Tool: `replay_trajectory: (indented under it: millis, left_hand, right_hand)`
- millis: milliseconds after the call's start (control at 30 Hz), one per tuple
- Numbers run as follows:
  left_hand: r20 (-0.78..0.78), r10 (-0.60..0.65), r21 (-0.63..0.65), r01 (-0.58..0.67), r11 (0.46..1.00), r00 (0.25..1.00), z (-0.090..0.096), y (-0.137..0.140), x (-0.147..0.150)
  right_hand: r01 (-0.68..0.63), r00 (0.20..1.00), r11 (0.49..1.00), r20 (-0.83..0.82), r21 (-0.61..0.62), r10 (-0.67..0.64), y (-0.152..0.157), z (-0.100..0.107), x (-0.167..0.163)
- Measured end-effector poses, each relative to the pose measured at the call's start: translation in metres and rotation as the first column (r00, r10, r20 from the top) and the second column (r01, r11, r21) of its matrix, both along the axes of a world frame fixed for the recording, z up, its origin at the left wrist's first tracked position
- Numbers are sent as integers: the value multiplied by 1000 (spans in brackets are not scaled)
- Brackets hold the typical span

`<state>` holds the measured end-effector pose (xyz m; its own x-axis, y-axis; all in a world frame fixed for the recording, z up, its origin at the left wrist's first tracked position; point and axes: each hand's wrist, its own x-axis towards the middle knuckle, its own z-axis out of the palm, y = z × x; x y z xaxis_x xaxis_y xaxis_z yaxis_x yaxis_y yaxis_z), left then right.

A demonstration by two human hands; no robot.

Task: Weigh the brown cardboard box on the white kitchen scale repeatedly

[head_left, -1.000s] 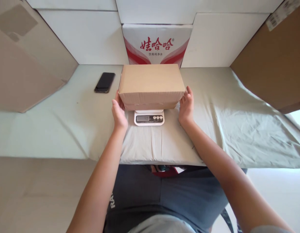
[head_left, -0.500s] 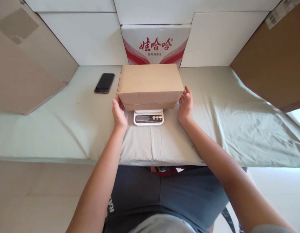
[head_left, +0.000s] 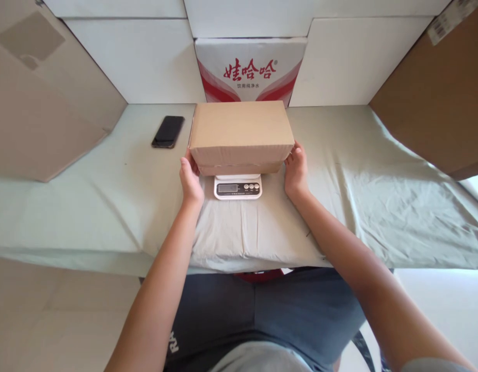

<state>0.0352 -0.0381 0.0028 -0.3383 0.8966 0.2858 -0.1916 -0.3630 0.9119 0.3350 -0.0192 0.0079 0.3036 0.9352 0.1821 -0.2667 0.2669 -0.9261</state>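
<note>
Cardboard box (head_left: 242, 126) stands between hands (head_left: 191, 181), grip unclear, before a carton (head_left: 250, 72) reading "娃哈哈".

White-and-red box (head_left: 250, 46), upper centre: large red brush-style characters 娃哈哈, small ® at upper right of them. Under that, smaller dark print, 饮用纯净水. Dark shorts (head_left: 285, 305), bottom of frame, left of centre: white capitals RA, running steeply upward. Kitchen-type scale (head_left: 238, 190), mid-frame: dark front panel with a line of tiny characters along its bottom and small marks by the three round buttons, all too small to read; display digits can't be made out. Pale label (head_left: 442, 26), brown carton (head_left: 440, 98), upper right: barcode, print too blurred.
</note>
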Motion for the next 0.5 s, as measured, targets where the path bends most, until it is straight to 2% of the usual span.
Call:
replay_trajectory:
  millis: [500]
  left_hand:
    - [-13, 27, 58, -27, 998, 1000, 6, -5, 5]
  right_hand:
    - [-22, 998, 999, -58, -26, 21, -3, 5, -3]
